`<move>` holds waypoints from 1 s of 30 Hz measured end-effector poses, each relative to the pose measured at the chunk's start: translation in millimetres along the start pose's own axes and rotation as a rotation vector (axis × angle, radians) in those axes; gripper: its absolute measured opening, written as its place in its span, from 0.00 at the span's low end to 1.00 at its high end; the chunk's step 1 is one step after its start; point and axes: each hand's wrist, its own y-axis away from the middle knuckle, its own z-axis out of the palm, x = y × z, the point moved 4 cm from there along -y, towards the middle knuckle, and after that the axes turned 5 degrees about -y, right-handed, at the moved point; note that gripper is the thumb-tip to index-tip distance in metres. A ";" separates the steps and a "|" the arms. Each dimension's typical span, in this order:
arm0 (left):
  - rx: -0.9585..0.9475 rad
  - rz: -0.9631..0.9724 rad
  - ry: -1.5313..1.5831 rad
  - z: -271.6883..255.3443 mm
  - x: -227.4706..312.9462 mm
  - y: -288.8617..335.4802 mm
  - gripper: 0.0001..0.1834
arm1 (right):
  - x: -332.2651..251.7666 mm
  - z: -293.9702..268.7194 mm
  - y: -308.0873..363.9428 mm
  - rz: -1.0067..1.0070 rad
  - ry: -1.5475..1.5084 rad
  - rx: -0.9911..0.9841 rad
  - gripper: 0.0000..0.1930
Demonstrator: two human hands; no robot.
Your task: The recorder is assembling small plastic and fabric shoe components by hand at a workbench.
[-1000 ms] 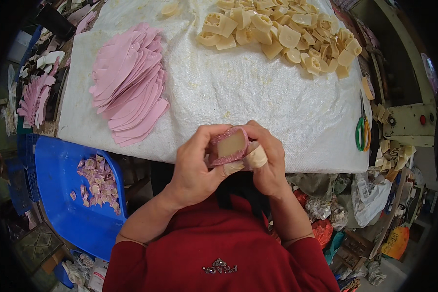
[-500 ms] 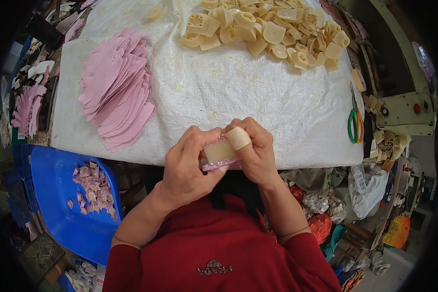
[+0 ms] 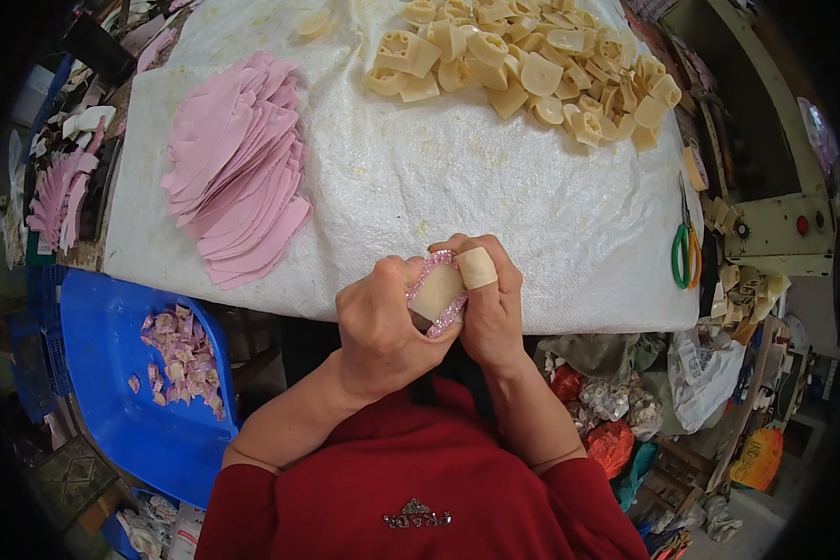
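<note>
Between both hands, above the near edge of the white-covered table, is a cream plastic shoe heel [image 3: 436,291] with sparkly pink material along its rim. My left hand [image 3: 375,317] is closed around its left side. My right hand [image 3: 495,313] grips the other side, its thumb wrapped in a beige finger cover [image 3: 477,268] and pressed near the pink edge. Fingers hide the heel's underside. Ahead and to the left lies a fanned stack of flat pink pieces [image 3: 238,173]. A heap of bare cream heels [image 3: 541,75] covers the far right of the table.
At lower left stands a blue tub [image 3: 112,373] with several pink-and-cream pieces [image 3: 182,359] inside. Scissors [image 3: 688,254] with green and orange handles lie at the table's right edge. Plastic bags [image 3: 705,373] and scraps crowd the right, beside a metal machine [image 3: 779,229].
The heel has turned from lying sideways to a steeper slant, and both hands have closed in around it. The whole view has shifted slightly.
</note>
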 end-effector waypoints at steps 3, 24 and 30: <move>0.024 -0.014 -0.038 -2.7 -4.6 1.5 0.26 | 7.4 5.7 -0.1 0.135 -0.326 -0.018 0.16; 0.314 -0.415 -0.346 -135.5 -107.1 66.0 0.24 | -7.8 40.7 -46.3 -0.261 0.604 -0.209 0.17; 0.395 -0.715 -1.003 -230.4 -172.8 164.3 0.26 | -7.8 84.5 -54.2 -0.559 0.970 -0.375 0.17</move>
